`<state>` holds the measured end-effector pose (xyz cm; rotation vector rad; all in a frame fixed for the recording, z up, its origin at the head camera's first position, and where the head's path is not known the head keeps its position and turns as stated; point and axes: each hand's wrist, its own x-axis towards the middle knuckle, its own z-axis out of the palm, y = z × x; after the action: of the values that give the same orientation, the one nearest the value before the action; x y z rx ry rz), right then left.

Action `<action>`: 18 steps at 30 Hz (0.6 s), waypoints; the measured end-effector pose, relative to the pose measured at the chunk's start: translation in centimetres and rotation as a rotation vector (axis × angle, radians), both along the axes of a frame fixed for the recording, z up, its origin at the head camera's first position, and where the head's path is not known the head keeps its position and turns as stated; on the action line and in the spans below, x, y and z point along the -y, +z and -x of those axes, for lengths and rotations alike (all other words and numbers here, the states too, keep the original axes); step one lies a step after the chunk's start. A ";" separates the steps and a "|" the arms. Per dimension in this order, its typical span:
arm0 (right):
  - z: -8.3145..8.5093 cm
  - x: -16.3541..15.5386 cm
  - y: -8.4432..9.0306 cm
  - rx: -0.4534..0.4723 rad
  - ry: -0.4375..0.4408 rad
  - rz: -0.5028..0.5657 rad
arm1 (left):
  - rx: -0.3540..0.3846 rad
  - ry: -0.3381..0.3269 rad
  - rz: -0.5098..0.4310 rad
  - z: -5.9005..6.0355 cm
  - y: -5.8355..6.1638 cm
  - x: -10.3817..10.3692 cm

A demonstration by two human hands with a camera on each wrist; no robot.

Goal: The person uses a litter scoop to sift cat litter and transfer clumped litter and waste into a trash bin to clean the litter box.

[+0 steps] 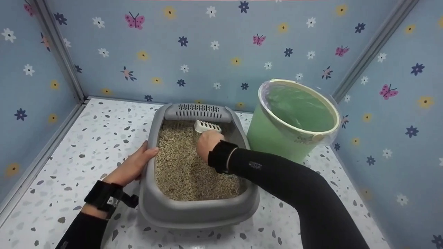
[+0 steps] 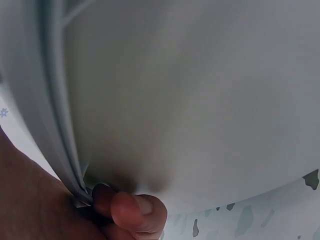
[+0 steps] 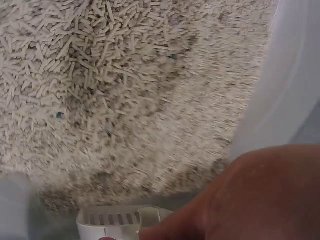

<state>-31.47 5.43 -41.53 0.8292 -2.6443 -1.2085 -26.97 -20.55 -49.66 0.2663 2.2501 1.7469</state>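
A grey litter box [image 1: 199,216] filled with pelleted litter [image 1: 176,162] stands on the speckled surface. My left hand [image 1: 133,164] grips its left rim, thumb on top. In the left wrist view, curled fingertips [image 2: 137,212] show beneath that rim, against the box's outer wall. My right hand [image 1: 210,143] holds a white slotted litter scoop [image 1: 207,126] over the far part of the litter. The scoop's slotted head [image 3: 112,220] also appears low in the right wrist view, near the box's end wall. Its handle is hidden by the hand.
A green bin [image 1: 273,138] with a clear liner [image 1: 277,98] stands close to the box's right side. Blue patterned panels [image 1: 214,45] enclose the back and both sides. Speckled white tabletop [image 1: 104,138] shows around the box.
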 end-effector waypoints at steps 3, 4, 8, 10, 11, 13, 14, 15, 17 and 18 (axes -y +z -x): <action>1.2 0.4 -0.6 0.086 0.015 0.014 | 0.010 -0.001 0.008 0.2 0.3 0.1; 1.6 0.5 -0.8 0.111 0.028 0.020 | 0.012 0.000 0.009 0.2 0.2 0.1; 3.2 1.0 -1.4 0.214 0.062 0.042 | 0.014 0.007 0.010 0.2 0.2 -0.1; 4.0 1.4 -1.7 0.246 0.072 0.087 | 0.012 0.014 0.009 0.2 0.2 -0.1; 4.4 1.6 -1.8 0.257 0.080 0.104 | 0.015 0.016 0.008 0.2 0.2 0.0; 5.0 2.0 -2.2 0.285 0.113 0.128 | 0.017 0.014 0.002 0.3 0.2 0.0; 5.2 2.2 -2.4 0.285 0.139 0.127 | 0.019 0.010 -0.006 0.3 0.2 0.1; 5.4 2.4 -2.5 0.293 0.154 0.135 | 0.022 0.006 -0.016 0.3 0.1 0.1; 5.7 2.8 -2.9 0.305 0.180 0.148 | 0.026 0.001 -0.033 0.3 0.0 0.2; 5.9 3.0 -3.1 0.315 0.188 0.159 | 0.025 0.001 -0.037 0.4 0.0 0.3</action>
<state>-37.35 2.44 -44.60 1.2970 -2.7714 -0.8705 -27.35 -20.84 -49.66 0.2495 2.2031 1.7838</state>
